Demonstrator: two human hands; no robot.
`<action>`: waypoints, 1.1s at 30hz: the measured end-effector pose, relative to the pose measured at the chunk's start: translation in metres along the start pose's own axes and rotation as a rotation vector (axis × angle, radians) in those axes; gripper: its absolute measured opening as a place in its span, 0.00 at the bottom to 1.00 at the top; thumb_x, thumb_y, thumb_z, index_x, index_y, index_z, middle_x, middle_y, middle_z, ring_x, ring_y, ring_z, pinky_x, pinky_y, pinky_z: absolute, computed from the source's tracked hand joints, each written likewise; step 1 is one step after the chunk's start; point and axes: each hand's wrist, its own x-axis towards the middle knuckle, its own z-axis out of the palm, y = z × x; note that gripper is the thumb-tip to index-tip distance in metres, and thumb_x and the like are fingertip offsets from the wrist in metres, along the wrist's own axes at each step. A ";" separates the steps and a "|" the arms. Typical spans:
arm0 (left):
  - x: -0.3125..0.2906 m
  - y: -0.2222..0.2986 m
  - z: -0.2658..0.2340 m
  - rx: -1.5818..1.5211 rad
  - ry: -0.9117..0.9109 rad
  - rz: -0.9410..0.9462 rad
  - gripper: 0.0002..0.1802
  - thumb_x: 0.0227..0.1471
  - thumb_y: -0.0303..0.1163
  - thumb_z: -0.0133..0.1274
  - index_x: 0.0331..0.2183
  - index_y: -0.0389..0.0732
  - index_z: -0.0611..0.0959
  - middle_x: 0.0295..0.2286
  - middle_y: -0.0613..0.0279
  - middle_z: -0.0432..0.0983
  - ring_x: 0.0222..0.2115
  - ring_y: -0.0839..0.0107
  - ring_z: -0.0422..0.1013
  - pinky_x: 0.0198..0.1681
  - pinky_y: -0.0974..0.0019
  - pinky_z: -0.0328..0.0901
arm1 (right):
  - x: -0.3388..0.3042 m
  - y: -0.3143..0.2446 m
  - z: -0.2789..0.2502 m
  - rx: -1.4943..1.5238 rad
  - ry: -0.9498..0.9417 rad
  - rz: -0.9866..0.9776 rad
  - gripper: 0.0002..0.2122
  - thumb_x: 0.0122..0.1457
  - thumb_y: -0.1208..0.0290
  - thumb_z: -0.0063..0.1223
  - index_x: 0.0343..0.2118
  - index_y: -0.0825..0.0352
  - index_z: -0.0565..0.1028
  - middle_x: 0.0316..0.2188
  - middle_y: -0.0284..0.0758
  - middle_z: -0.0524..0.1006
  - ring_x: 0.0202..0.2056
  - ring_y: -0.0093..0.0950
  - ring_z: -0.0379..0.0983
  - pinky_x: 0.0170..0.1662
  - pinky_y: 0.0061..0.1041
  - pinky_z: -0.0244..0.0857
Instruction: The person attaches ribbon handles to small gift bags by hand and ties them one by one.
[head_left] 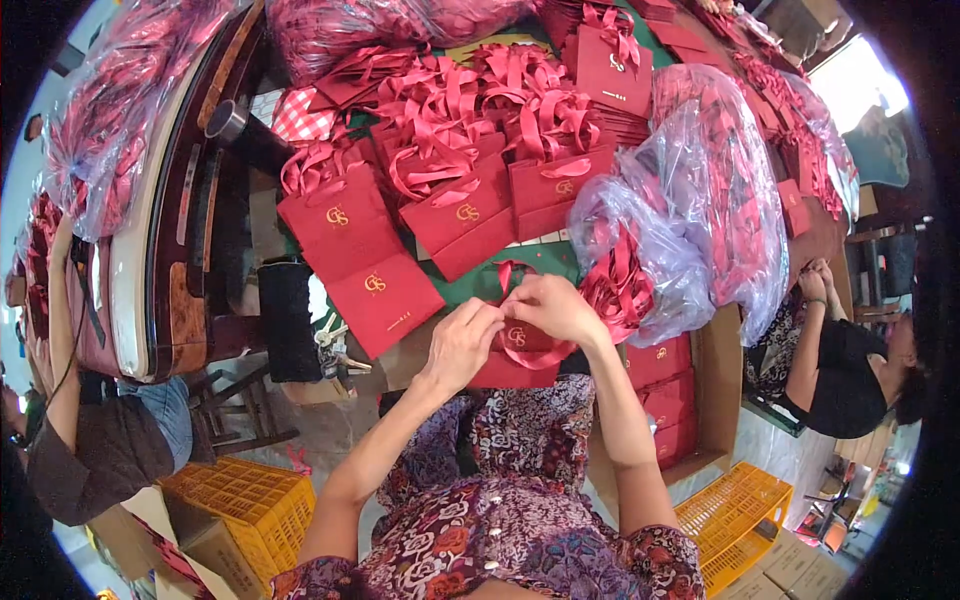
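Observation:
A small red paper gift bag with a gold emblem rests at the table edge in front of me. My left hand and my right hand meet above it, fingertips pinched on its red ribbon, which loops up from the bag. Just beyond, several finished red bags with ribbon handles lie piled on the green table. Right of my right hand, a clear plastic sack bulges with red ribbons.
A cardboard box holding stacked red bags stands at my right. Yellow plastic crates sit on the floor at both sides. One person sits at the right, another at the left. More filled plastic sacks lie at the top left.

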 end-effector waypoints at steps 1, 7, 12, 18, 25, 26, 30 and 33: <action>0.000 0.000 0.001 0.008 -0.010 0.001 0.07 0.47 0.22 0.60 0.31 0.38 0.79 0.28 0.57 0.72 0.30 0.57 0.73 0.33 0.59 0.69 | 0.004 0.003 -0.002 0.075 -0.020 0.027 0.08 0.53 0.66 0.60 0.30 0.65 0.84 0.26 0.41 0.80 0.32 0.36 0.78 0.37 0.33 0.70; 0.004 -0.001 0.000 -0.021 0.020 0.004 0.06 0.48 0.23 0.60 0.30 0.38 0.79 0.27 0.56 0.72 0.27 0.58 0.72 0.30 0.60 0.68 | 0.011 0.026 0.019 0.335 0.023 0.087 0.08 0.49 0.68 0.61 0.26 0.68 0.82 0.23 0.35 0.81 0.26 0.25 0.77 0.34 0.26 0.68; 0.001 0.002 0.003 -0.084 -0.035 -0.118 0.08 0.49 0.28 0.62 0.31 0.39 0.79 0.26 0.58 0.73 0.19 0.64 0.68 0.23 0.63 0.64 | 0.014 0.031 0.023 0.278 0.338 0.163 0.09 0.52 0.67 0.62 0.30 0.69 0.81 0.21 0.34 0.77 0.24 0.23 0.72 0.30 0.26 0.66; 0.004 0.000 0.000 -0.146 -0.026 -0.421 0.11 0.47 0.31 0.64 0.33 0.40 0.81 0.26 0.62 0.75 0.17 0.74 0.65 0.23 0.66 0.62 | -0.002 0.011 0.002 0.257 0.476 0.184 0.09 0.62 0.69 0.54 0.33 0.71 0.78 0.17 0.29 0.74 0.20 0.16 0.70 0.26 0.20 0.64; 0.018 0.007 0.003 -0.108 0.041 -0.350 0.09 0.48 0.31 0.63 0.32 0.39 0.83 0.26 0.61 0.75 0.16 0.74 0.64 0.22 0.66 0.62 | -0.008 0.006 0.011 -0.172 0.522 0.157 0.08 0.48 0.71 0.66 0.28 0.68 0.78 0.24 0.43 0.79 0.30 0.43 0.78 0.32 0.41 0.71; 0.021 0.008 0.004 -0.035 -0.006 -0.361 0.10 0.48 0.33 0.63 0.33 0.39 0.82 0.27 0.60 0.75 0.18 0.69 0.68 0.24 0.64 0.64 | -0.007 0.010 0.015 -0.215 0.526 0.144 0.08 0.48 0.72 0.65 0.28 0.68 0.77 0.25 0.43 0.79 0.30 0.44 0.78 0.32 0.41 0.71; 0.033 0.007 0.012 0.060 0.075 -0.206 0.13 0.47 0.33 0.64 0.35 0.40 0.81 0.28 0.57 0.74 0.30 0.57 0.73 0.34 0.57 0.68 | -0.006 0.015 0.021 -0.243 0.525 0.120 0.07 0.51 0.74 0.61 0.31 0.68 0.76 0.28 0.44 0.79 0.30 0.44 0.78 0.33 0.40 0.70; 0.041 0.001 0.017 0.149 0.001 -0.210 0.13 0.46 0.33 0.64 0.36 0.41 0.83 0.26 0.57 0.73 0.29 0.56 0.73 0.33 0.56 0.67 | -0.008 0.017 0.021 -0.111 0.541 0.102 0.07 0.54 0.74 0.59 0.33 0.69 0.75 0.28 0.44 0.79 0.31 0.44 0.77 0.34 0.39 0.70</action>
